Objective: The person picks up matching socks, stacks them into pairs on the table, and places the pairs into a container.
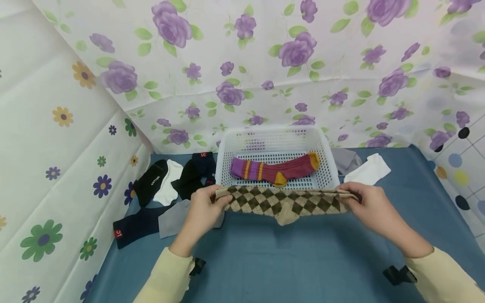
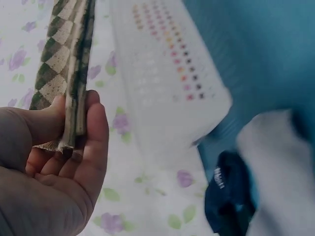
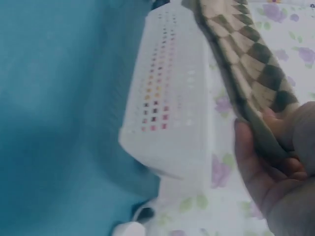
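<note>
A tan and dark brown diamond-patterned sock (image 1: 261,201) is stretched level between both hands, in front of the white basket (image 1: 329,168). My left hand (image 1: 204,210) pinches one end between thumb and fingers. The other end is gripped by my right hand (image 1: 373,209). A plain tan heel hangs down at the middle of its lower edge. In the left wrist view the sock (image 2: 55,64) shows folded layers at the edge. Inside the basket lie maroon and purple striped socks (image 1: 265,169) with mustard toe and heel.
Left of the basket are several loose socks: a black one (image 1: 151,181), a white one (image 1: 168,181), a navy one (image 1: 138,225) and a grey one (image 1: 172,219). Grey (image 1: 345,160) and white (image 1: 369,169) socks lie to its right. A flowered sheet (image 1: 227,63) hangs behind the blue surface (image 1: 288,261).
</note>
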`<state>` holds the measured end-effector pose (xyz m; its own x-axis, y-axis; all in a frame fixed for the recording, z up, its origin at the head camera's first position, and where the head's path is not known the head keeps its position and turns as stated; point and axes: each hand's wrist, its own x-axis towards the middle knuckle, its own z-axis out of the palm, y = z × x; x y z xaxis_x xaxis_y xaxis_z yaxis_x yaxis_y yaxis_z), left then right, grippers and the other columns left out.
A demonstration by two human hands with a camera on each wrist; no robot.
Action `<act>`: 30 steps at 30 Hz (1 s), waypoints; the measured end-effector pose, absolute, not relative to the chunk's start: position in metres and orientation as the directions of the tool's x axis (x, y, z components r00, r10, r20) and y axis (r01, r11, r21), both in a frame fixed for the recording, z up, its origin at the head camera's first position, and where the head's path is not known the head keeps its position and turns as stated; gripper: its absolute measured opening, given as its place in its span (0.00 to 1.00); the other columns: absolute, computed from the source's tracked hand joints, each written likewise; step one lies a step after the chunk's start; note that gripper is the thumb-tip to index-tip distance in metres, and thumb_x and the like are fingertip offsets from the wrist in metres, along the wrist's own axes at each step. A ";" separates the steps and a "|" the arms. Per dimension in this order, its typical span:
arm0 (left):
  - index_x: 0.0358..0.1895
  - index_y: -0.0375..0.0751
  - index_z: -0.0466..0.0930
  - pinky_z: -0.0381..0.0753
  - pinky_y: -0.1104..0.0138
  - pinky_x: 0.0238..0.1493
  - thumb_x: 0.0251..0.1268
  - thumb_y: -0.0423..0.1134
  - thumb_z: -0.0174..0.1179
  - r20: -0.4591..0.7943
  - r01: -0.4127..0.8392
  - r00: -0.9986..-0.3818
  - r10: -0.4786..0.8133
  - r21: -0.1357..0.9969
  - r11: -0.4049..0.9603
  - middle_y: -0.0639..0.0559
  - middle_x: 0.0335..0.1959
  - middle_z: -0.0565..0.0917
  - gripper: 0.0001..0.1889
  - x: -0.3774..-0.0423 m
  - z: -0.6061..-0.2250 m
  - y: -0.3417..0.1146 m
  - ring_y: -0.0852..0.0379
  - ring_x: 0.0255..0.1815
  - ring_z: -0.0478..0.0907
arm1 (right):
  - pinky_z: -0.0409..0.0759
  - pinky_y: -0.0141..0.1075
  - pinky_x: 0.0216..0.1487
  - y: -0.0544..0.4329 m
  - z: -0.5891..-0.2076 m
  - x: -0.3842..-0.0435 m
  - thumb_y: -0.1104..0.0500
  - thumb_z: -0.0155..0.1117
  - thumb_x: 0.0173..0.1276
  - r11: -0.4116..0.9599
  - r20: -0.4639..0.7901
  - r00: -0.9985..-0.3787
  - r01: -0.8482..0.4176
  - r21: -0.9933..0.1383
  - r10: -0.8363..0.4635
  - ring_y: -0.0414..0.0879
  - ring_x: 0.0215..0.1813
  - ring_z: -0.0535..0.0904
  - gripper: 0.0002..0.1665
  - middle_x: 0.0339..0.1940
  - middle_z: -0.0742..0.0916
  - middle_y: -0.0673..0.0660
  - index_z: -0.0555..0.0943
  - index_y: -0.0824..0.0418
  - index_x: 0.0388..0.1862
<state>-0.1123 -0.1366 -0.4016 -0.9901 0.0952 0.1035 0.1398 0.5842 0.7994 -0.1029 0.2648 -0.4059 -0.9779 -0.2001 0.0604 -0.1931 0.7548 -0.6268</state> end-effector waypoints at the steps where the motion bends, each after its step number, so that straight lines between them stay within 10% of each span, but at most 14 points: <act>1: 0.33 0.52 0.82 0.74 0.66 0.18 0.62 0.42 0.62 0.111 0.146 -0.989 0.095 0.803 0.578 0.55 0.21 0.82 0.02 -0.117 -0.399 -0.138 0.55 0.18 0.77 | 0.68 0.33 0.16 0.264 -0.402 -0.106 0.57 0.52 0.72 0.763 0.097 -0.978 -0.204 -0.614 -0.184 0.39 0.17 0.71 0.10 0.34 0.86 0.51 0.79 0.49 0.47; 14: 0.42 0.50 0.81 0.78 0.65 0.21 0.65 0.44 0.59 0.076 0.087 -0.996 0.044 0.770 0.632 0.49 0.29 0.82 0.06 -0.180 -0.369 -0.130 0.54 0.24 0.82 | 0.67 0.36 0.15 0.252 -0.370 -0.170 0.47 0.54 0.70 0.776 0.204 -0.969 -0.236 -0.585 -0.142 0.42 0.16 0.73 0.15 0.36 0.87 0.56 0.82 0.52 0.48; 30: 0.22 0.45 0.62 0.68 0.67 0.15 0.66 0.42 0.57 -0.068 -0.025 -0.997 0.029 0.675 0.738 0.46 0.16 0.68 0.17 -0.239 -0.387 -0.105 0.50 0.16 0.75 | 0.73 0.37 0.25 0.234 -0.376 -0.241 0.60 0.60 0.66 0.849 0.020 -0.981 -0.178 -0.497 -0.194 0.45 0.24 0.78 0.11 0.37 0.87 0.62 0.83 0.63 0.43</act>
